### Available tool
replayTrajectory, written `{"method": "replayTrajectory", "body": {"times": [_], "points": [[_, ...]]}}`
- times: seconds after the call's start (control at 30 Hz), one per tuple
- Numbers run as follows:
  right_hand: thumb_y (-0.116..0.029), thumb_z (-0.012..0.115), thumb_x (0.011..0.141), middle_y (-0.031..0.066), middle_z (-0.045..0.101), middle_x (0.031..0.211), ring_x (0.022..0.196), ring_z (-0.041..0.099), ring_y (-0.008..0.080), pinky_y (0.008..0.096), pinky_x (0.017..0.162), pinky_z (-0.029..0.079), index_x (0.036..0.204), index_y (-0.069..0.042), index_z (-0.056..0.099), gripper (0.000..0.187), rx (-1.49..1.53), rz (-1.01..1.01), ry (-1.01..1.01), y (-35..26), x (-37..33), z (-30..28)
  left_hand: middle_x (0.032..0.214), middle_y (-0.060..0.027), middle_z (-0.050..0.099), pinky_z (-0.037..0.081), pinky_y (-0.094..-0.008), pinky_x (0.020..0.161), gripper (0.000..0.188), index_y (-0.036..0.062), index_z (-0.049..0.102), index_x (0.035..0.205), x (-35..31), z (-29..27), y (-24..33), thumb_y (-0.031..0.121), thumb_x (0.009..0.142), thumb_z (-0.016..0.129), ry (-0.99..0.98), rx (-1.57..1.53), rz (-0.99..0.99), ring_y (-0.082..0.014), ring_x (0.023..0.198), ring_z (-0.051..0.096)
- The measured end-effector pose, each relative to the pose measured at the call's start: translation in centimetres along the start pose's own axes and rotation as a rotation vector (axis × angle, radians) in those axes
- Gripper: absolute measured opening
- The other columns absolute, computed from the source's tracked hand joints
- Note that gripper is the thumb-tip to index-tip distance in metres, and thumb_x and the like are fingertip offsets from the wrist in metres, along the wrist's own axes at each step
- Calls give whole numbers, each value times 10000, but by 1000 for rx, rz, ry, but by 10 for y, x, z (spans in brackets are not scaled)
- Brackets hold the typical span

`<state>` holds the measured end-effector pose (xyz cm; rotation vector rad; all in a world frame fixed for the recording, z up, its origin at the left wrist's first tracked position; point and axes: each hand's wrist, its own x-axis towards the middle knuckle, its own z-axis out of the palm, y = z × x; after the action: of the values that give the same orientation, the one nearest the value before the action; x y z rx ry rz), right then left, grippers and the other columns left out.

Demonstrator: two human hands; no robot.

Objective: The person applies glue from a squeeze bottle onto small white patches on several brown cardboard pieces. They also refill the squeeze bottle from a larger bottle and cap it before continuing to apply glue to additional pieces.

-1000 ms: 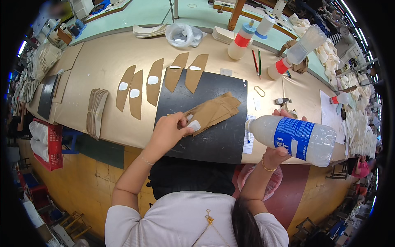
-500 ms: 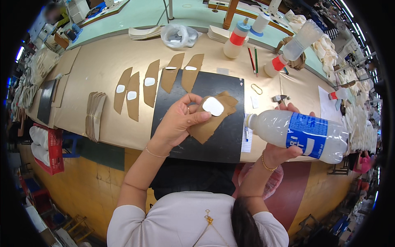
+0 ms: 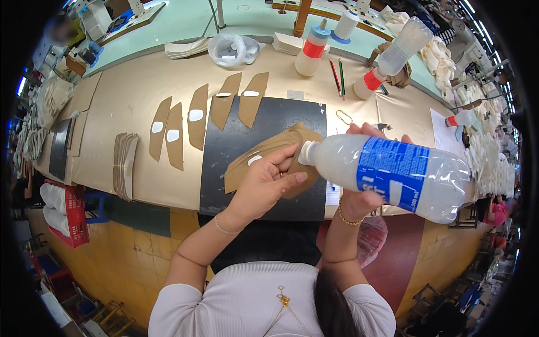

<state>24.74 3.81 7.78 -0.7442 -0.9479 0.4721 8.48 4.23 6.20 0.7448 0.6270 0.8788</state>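
Observation:
In my right hand (image 3: pixel 362 205) is a clear plastic bottle (image 3: pixel 396 175) with a blue label and cloudy whitish contents. The bottle lies tilted, nearly level, its mouth pointing left. My left hand (image 3: pixel 261 188) pinches a brown sheet piece (image 3: pixel 312 181) between thumb and fingers, right at the bottle's mouth. Whether the mouth touches the piece I cannot tell. Beside the left hand, more brown pieces (image 3: pixel 238 171) rest on a black board (image 3: pixel 219 151), and a white patch (image 3: pixel 254 160) shows on one of them.
Several curved brown pieces with white patches (image 3: pixel 196 115) lie at the left and far side. A banded brown stack (image 3: pixel 124 165) sits further left. Beyond the board stand a red-banded squeeze bottle (image 3: pixel 310 53), an upturned bottle (image 3: pixel 401 50), pencils (image 3: pixel 341 78) and a plastic bag (image 3: pixel 233 49).
My right hand has brought the bottle left, its mouth now at the brown piece. My left hand has moved slightly right and lower; the white patch on the held piece no longer shows there.

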Motion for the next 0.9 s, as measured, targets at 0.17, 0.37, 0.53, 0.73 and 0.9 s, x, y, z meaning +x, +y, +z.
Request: {"method": "replayTrajectory", "body": {"times": [0.17,0.37,0.53,0.73,0.9], "points": [[-612,829,620,267,594,1211,1066,637,332,404,927,506,1434,-49,271,1136,-49,-43,-65,-1,3,0,1325,-142,554,481,-276,964,631,-66,295,1457,1,2,5,-41,904,597,-35,-24,22,-158,1160,569],[-527,876,601,279,560,1266,1111,614,342,419,953,496,1455,-82,291,1127,89,-42,-360,4,10,-30,1355,-149,534,455,-299,1011,635,-56,285,1465,1,4,7,-74,898,569,-51,-62,27,-175,1220,539],[-551,861,611,268,564,1263,1127,604,355,434,973,475,1477,-85,224,1172,17,-50,-104,12,6,-14,1362,-152,524,444,-283,1004,626,-70,263,1469,3,6,3,-81,907,537,-46,-87,40,-150,1211,532],[-567,839,643,286,580,1219,1099,615,373,447,935,494,1429,-63,254,1102,30,-121,-301,15,13,-27,1345,-162,539,475,-320,1000,625,-51,301,1459,6,1,2,-88,893,563,11,-25,59,-204,1214,549],[-649,781,624,291,599,1160,1027,645,379,519,952,513,1436,-75,224,1140,27,35,41,16,21,-6,1327,-153,556,486,-315,986,616,-58,340,1438,14,-3,-1,-88,871,580,-81,28,-90,-189,1178,577]]}}
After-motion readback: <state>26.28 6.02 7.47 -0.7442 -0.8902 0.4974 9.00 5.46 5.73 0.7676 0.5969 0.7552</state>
